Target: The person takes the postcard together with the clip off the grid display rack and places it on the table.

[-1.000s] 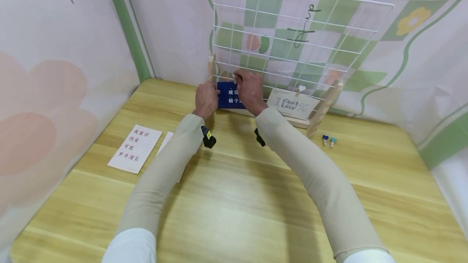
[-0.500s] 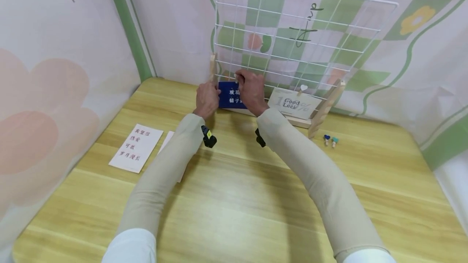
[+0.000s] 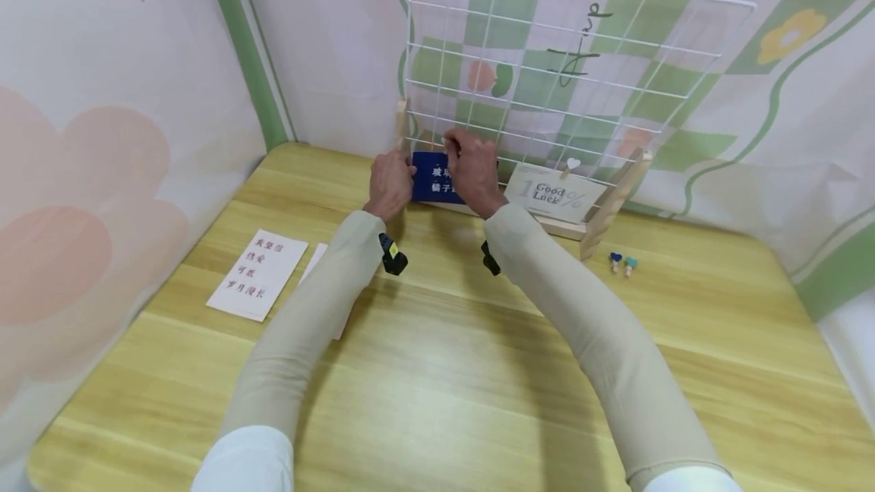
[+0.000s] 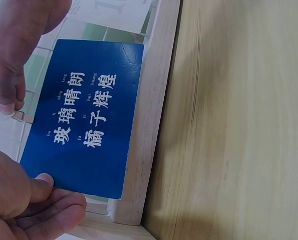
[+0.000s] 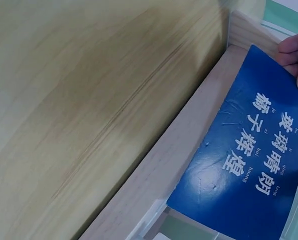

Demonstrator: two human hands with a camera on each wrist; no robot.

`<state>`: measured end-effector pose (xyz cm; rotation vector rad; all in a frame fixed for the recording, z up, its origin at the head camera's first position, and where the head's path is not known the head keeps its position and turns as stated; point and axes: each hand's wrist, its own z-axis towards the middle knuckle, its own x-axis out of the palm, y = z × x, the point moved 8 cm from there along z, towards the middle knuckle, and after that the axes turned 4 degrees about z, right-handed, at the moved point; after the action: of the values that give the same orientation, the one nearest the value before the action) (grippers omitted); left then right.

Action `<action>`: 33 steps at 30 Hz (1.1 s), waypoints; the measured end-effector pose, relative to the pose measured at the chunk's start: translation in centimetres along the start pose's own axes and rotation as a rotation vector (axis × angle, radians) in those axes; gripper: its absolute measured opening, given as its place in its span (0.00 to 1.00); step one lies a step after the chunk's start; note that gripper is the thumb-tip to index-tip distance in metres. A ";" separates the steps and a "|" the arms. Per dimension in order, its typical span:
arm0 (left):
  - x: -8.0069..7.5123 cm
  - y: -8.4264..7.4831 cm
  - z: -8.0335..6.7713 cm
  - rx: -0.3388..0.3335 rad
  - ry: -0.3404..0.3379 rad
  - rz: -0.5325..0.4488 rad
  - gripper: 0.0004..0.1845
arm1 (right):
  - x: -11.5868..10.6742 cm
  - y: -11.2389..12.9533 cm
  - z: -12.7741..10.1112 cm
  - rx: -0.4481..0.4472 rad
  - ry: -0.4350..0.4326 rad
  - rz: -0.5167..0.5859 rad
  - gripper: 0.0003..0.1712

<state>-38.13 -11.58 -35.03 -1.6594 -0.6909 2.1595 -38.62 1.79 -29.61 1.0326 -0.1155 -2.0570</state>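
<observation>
A blue card with white characters stands against the bottom left of a white wire grid in a wooden stand. My left hand pinches the card's left edge, with thumb on the front and fingers behind. At the card's top edge, my right hand pinches a small wooden clip between its fingertips. The right wrist view shows the card above the stand's wooden base rail, with the left hand's fingertips on its far corner.
A "Good Luck" card hangs on the grid from a white heart clip. A blue clip and a teal clip lie on the wooden table to the right. A white card with red characters lies left, and another white card is partly under my left arm.
Both hands keep their hold on the card and clip at the grid. Only the view has shifted slightly.
</observation>
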 end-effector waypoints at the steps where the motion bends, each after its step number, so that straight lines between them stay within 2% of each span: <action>1: 0.0 -0.1 0.0 0.000 0.000 -0.001 0.09 | -0.1 0.0 0.0 0.004 0.005 -0.002 0.10; 6: -0.2 -0.4 0.1 0.005 0.017 -0.020 0.09 | -1.0 0.7 0.7 0.000 -0.028 -0.008 0.09; 12: -0.6 -0.2 0.1 -0.028 0.043 -0.041 0.09 | -1.7 2.5 1.6 -0.072 -0.053 0.004 0.08; 14: -0.5 -0.1 0.0 -0.036 0.064 -0.059 0.09 | -1.7 2.5 1.6 -0.063 -0.044 0.017 0.08; 21: -0.8 -0.3 -0.4 0.000 0.100 -0.080 0.08 | -1.7 2.0 1.2 0.017 0.005 0.033 0.09; 26: -1.3 -0.4 -0.8 0.013 0.121 -0.122 0.08 | -2.1 1.8 1.1 0.042 0.022 0.050 0.09; 33: -1.9 -0.5 -1.2 0.020 0.134 -0.075 0.09 | -2.8 1.7 0.8 0.058 0.023 0.066 0.09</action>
<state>-36.50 -11.97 -33.42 -1.7213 -0.6794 1.9767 -37.18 2.41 -26.68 1.0733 -0.1957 -1.9925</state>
